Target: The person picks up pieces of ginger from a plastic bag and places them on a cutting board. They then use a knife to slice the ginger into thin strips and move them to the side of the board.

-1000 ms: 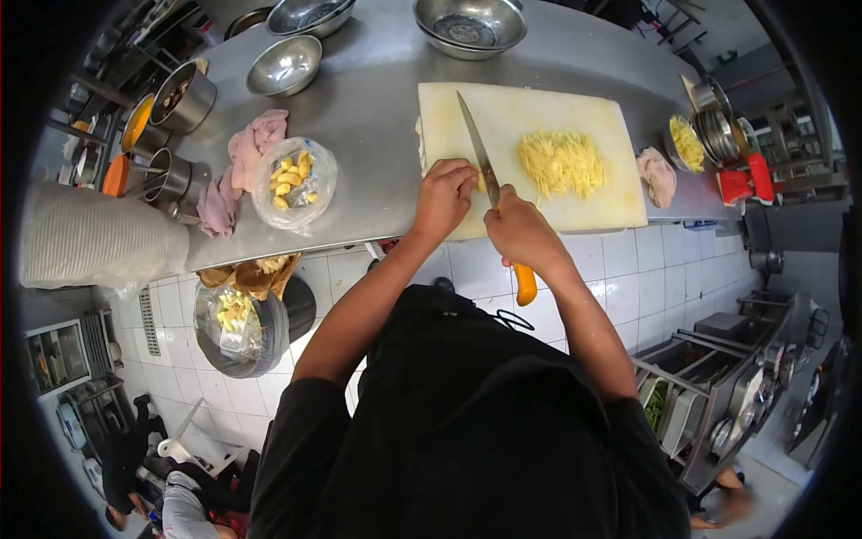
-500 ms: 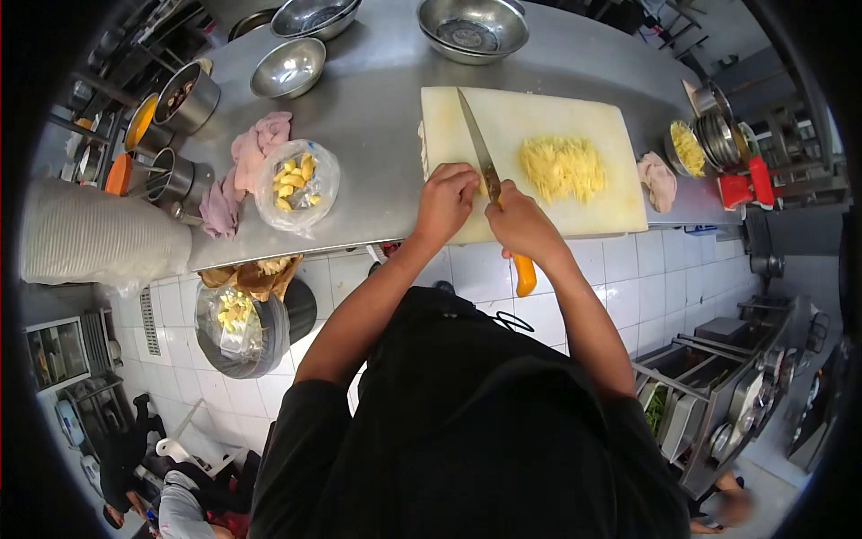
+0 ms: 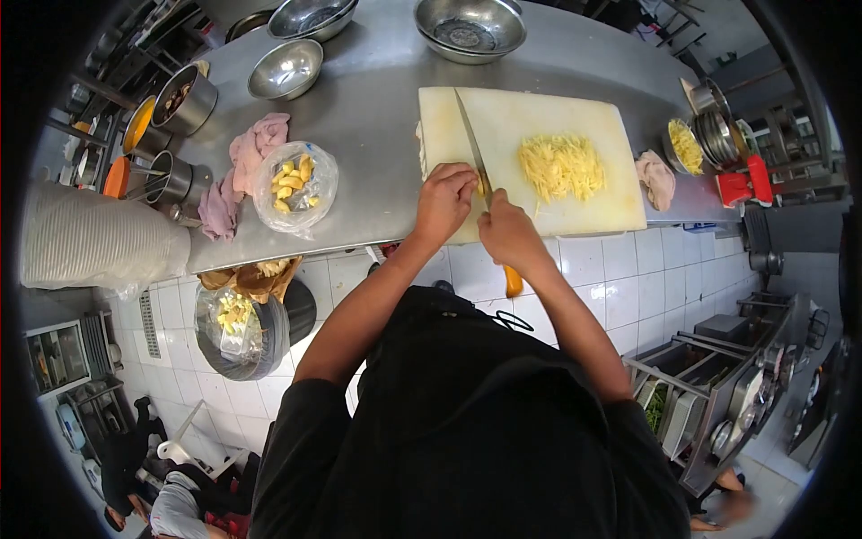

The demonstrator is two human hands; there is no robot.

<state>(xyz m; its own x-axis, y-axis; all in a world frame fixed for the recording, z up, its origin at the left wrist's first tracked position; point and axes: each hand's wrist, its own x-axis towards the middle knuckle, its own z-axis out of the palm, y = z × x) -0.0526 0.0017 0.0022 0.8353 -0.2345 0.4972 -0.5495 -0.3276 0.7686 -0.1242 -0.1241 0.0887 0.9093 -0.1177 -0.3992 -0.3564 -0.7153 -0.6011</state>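
Note:
My right hand (image 3: pixel 512 232) is closed round the orange handle of a long kitchen knife (image 3: pixel 470 133), whose blade points away over the white cutting board (image 3: pixel 575 110). Against the blade's left side, my left hand (image 3: pixel 446 202) has its fingers curled down on a small yellow piece that looks like peeled ginger (image 3: pixel 481 187); most of it is hidden. To the right of the knife lies a heap of thin yellow shreds (image 3: pixel 562 168). More peeled yellow pieces (image 3: pixel 289 186) sit in a clear plastic bag (image 3: pixel 314 214) on the left.
Steel bowls (image 3: pixel 287 70) stand along the back of the metal table (image 3: pixel 377 117). Pink cloths (image 3: pixel 257 146), pots (image 3: pixel 186 101) and wrapped stacked containers (image 3: pixel 99 235) are at left. A shred-filled bowl (image 3: pixel 687 148) and a red object (image 3: pixel 745 182) are at right. A lined bin (image 3: pixel 238 332) stands below.
My right hand has moved a little to the left, bringing the knife's handle end closer to my left hand. My left hand stays in nearly the same place.

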